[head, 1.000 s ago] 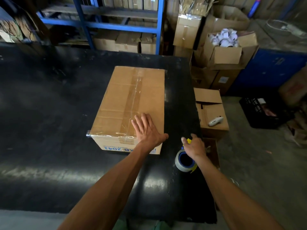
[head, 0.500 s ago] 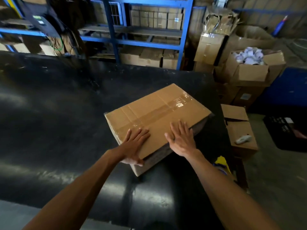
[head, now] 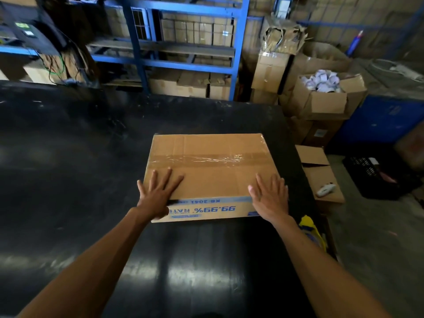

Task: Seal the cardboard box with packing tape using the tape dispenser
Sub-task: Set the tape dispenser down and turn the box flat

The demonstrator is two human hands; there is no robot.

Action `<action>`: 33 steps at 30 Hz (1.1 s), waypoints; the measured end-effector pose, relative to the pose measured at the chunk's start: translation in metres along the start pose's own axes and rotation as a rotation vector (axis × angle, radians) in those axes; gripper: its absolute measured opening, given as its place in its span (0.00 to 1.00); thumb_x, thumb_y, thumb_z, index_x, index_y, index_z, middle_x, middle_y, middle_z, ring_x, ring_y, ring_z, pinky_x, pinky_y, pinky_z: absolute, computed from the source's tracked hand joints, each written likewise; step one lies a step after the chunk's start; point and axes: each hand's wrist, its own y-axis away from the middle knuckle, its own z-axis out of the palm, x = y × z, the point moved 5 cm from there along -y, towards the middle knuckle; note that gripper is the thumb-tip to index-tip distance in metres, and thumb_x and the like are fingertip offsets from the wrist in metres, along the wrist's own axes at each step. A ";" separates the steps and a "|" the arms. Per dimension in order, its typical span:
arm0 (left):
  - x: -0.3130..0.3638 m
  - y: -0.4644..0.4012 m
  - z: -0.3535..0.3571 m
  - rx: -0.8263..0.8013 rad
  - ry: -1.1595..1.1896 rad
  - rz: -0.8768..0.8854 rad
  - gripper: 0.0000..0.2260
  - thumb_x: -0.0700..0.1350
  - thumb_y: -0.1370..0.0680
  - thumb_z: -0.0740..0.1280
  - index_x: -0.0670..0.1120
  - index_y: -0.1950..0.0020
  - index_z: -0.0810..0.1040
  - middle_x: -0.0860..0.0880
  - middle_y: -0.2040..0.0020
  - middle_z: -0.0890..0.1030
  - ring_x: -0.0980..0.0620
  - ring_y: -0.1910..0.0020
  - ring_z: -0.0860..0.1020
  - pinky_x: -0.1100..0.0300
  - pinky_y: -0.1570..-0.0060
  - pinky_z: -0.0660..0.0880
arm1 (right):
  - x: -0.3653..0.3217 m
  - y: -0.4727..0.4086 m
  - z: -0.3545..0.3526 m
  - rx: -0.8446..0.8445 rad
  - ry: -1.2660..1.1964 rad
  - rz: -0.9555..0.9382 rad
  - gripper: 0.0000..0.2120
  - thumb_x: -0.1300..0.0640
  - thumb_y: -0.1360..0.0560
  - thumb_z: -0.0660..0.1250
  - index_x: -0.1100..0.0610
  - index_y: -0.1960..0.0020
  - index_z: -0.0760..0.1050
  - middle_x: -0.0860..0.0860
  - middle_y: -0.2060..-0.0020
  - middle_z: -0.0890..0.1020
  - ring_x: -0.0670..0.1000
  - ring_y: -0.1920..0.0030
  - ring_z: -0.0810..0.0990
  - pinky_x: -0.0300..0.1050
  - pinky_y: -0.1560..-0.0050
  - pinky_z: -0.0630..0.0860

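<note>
A brown cardboard box [head: 213,175] lies on the black table [head: 68,180], its long side facing me with blue print on the near face. A strip of clear packing tape [head: 206,158] runs left to right across its top seam. My left hand [head: 157,193] rests flat with spread fingers on the box's near left corner. My right hand [head: 269,197] lies flat over the near right corner. The yellow and blue tape dispenser [head: 312,230] sits on the table's right edge, partly hidden behind my right forearm.
Right of the table, a low carton [head: 321,177] carries a small white object [head: 325,190]. An open carton of white items [head: 321,97] and stacked cartons stand behind it. Blue shelving [head: 190,65] lines the back. A black crate [head: 378,177] sits on the floor.
My right hand let go of the tape dispenser and joined the left on the box. The box turned from lengthwise to crosswise, its printed long side now facing me.
</note>
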 end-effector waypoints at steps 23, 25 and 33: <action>0.007 -0.040 0.008 0.031 0.022 0.056 0.53 0.84 0.41 0.46 0.65 0.24 0.29 0.48 0.21 0.28 0.31 0.24 0.31 0.22 0.33 0.37 | -0.002 0.031 0.020 0.072 -0.302 0.159 0.29 0.34 0.21 0.43 0.37 0.23 0.42 0.50 0.22 0.35 0.58 0.25 0.29 0.69 0.28 0.43; 0.006 -0.040 0.008 0.029 0.017 0.056 0.53 0.84 0.41 0.45 0.64 0.23 0.29 0.47 0.21 0.29 0.30 0.24 0.32 0.22 0.33 0.38 | -0.004 0.032 0.020 0.061 -0.289 0.160 0.29 0.34 0.21 0.43 0.37 0.23 0.41 0.51 0.22 0.35 0.57 0.25 0.28 0.67 0.28 0.39; 0.026 -0.035 0.013 0.039 -0.012 0.086 0.49 0.80 0.33 0.52 0.62 0.22 0.30 0.46 0.20 0.30 0.29 0.24 0.32 0.22 0.32 0.39 | 0.015 0.039 0.020 0.051 -0.197 0.189 0.30 0.33 0.22 0.39 0.38 0.22 0.39 0.54 0.21 0.36 0.59 0.24 0.31 0.63 0.28 0.37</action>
